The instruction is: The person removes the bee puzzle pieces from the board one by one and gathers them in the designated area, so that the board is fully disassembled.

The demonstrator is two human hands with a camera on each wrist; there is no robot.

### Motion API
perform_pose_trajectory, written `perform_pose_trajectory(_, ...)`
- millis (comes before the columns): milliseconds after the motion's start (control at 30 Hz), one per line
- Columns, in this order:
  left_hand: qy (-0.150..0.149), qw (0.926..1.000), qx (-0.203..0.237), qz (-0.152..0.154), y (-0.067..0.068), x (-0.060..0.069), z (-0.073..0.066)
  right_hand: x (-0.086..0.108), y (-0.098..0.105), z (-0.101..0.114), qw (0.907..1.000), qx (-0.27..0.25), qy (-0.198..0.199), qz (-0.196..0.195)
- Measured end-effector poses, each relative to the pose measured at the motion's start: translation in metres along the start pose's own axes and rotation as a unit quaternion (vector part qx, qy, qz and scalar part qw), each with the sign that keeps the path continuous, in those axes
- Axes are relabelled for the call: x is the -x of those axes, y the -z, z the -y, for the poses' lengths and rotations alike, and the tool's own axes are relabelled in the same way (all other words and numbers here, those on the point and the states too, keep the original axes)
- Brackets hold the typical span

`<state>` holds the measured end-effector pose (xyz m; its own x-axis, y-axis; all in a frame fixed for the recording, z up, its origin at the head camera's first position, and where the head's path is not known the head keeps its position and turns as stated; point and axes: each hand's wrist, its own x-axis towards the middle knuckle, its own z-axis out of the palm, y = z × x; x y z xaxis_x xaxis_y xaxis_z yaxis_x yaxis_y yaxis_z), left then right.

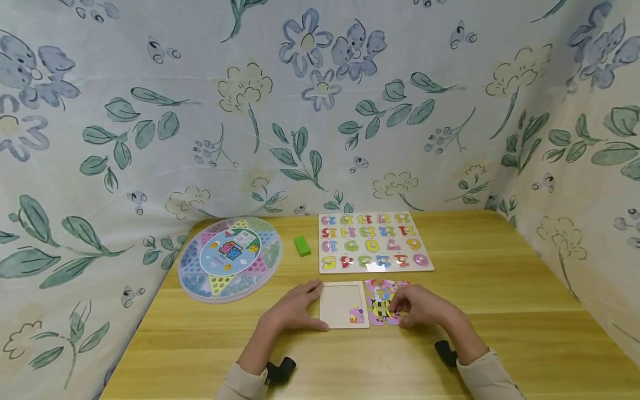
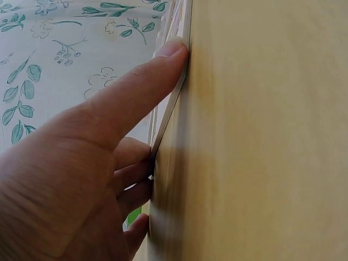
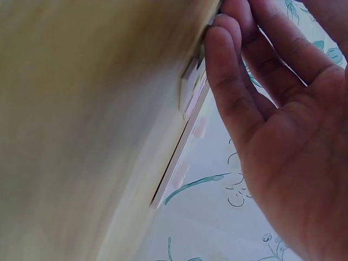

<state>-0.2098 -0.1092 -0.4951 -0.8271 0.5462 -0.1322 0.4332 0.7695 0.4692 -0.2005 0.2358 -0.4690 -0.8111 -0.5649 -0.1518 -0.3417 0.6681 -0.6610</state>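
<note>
A square wooden puzzle tray (image 1: 340, 303) lies on the table with one pink jigsaw piece (image 1: 356, 315) in its lower right corner. My left hand (image 1: 295, 308) holds the tray's left side, thumb at the near corner and fingers at the far one. The left wrist view shows the thumb (image 2: 147, 81) against the tray's thin edge. Right of the tray lie several joined jigsaw pieces (image 1: 378, 311), pink with a yellow and black picture. Over their right part, my right hand (image 1: 425, 305) pinches a piece with its curled fingers; that piece is mostly hidden.
Behind the tray lies a number board (image 1: 375, 243) with colourful numerals. A green block (image 1: 302, 245) sits to its left. Farther left is a round star-patterned game board (image 1: 230, 259). A floral cloth (image 1: 320, 150) hangs behind the wooden table (image 1: 500, 278).
</note>
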Motion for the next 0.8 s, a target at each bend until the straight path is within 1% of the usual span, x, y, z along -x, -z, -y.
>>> perform_pose_trajectory(300,-0.001,1.0,-0.003,0.0,-0.001,-0.001,0.002,-0.006,-0.003,0.004,0.9999,0.008,-0.003,-0.012)
perform_pose_trajectory(467,-0.001,1.0,-0.002,0.001,0.0,-0.001,0.001,-0.015,-0.007,0.013,0.9996,0.014,-0.004,-0.023)
perform_pose_trajectory(567,0.0,1.0,-0.002,0.001,0.0,0.0,0.001,-0.022,-0.009,0.02,0.9997,0.004,-0.002,-0.026)
perform_pose_trajectory(700,0.003,1.0,0.002,0.003,-0.001,0.0,0.001,-0.033,-0.014,0.028,0.9996,-0.016,0.012,-0.021)
perform_pose_trajectory(800,0.006,1.0,0.001,0.004,-0.001,-0.001,0.001,-0.04,-0.018,0.032,0.9989,-0.027,0.036,-0.013)
